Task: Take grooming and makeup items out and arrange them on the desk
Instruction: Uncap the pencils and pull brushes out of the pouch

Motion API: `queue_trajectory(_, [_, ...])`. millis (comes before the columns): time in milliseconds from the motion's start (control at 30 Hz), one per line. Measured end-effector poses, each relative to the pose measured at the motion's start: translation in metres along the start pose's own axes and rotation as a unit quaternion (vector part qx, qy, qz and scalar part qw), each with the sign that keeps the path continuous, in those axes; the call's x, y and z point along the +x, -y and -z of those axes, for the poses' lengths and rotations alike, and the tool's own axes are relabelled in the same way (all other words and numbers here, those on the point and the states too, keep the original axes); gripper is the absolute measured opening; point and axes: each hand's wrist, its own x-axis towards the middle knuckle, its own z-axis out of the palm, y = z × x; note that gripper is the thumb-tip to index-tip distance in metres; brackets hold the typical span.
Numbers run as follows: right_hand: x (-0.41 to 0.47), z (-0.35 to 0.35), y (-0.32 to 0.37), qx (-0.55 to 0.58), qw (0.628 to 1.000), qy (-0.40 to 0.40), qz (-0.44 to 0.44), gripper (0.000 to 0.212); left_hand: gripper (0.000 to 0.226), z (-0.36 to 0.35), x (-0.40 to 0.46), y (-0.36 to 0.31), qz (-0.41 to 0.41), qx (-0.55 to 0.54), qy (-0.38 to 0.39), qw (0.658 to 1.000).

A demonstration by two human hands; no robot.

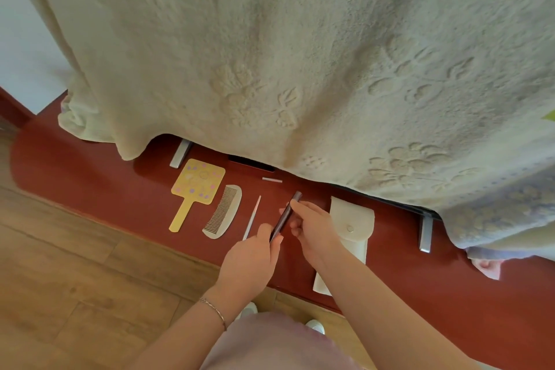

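Fingers (265,234) of my left hand (250,261) curl round the near end of a slim dark maroon makeup pen (285,216), while my right hand (312,225) pinches it further up, thumb on top. I hold the pen tilted above the dark red bench (90,177). Left of it lie a thin white stick (251,217), a pale plastic comb (223,212) and a yellow paddle-shaped hand mirror (196,186). A white snap-fastened pouch (353,225) lies just right of my right hand. A cream embossed blanket (300,54) hangs over the bench's far side.
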Motion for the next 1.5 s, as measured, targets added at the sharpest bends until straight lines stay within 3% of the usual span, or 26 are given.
queue_trajectory(133, [0.023,0.018,0.025,0.075,0.996,-0.053,0.017,0.015,0.036,-0.01,-0.023,0.005,-0.01,0.056,0.039,0.998])
queue_trajectory(300, [0.03,0.034,0.022,-0.201,0.977,-0.011,0.065,0.013,0.031,-0.016,-0.031,0.022,0.044,0.009,0.048,0.998])
queue_trajectory(433, [0.033,0.026,0.009,-0.284,0.955,-0.039,0.074,0.015,0.029,-0.007,-0.013,0.014,0.011,0.054,0.031,0.998])
queue_trajectory(567, [0.042,0.025,0.015,-0.447,0.884,-0.026,0.134,0.017,0.028,-0.001,0.001,0.003,-0.018,0.122,0.018,0.992])
queue_trajectory(700, [0.049,0.025,0.016,-0.623,0.755,-0.054,0.198,0.021,0.03,-0.008,0.012,-0.002,-0.05,0.17,0.043,0.983])
queue_trajectory(867, [0.057,0.026,0.011,-0.686,0.684,-0.08,0.237,0.023,0.036,-0.022,0.018,0.002,-0.043,0.183,-0.005,0.982])
queue_trajectory(933, [0.06,0.027,0.01,-0.701,0.666,-0.081,0.242,0.023,0.035,-0.023,0.021,0.001,-0.037,0.197,0.009,0.98])
queue_trajectory(1067, [0.065,0.029,0.006,-0.713,0.646,-0.081,0.26,0.025,0.032,-0.025,0.024,0.002,-0.037,0.22,0.037,0.974])
queue_trajectory(1500, [0.062,0.038,0.005,-0.691,0.656,-0.053,0.298,0.037,0.038,-0.024,0.03,0.0,-0.027,0.225,0.052,0.973])
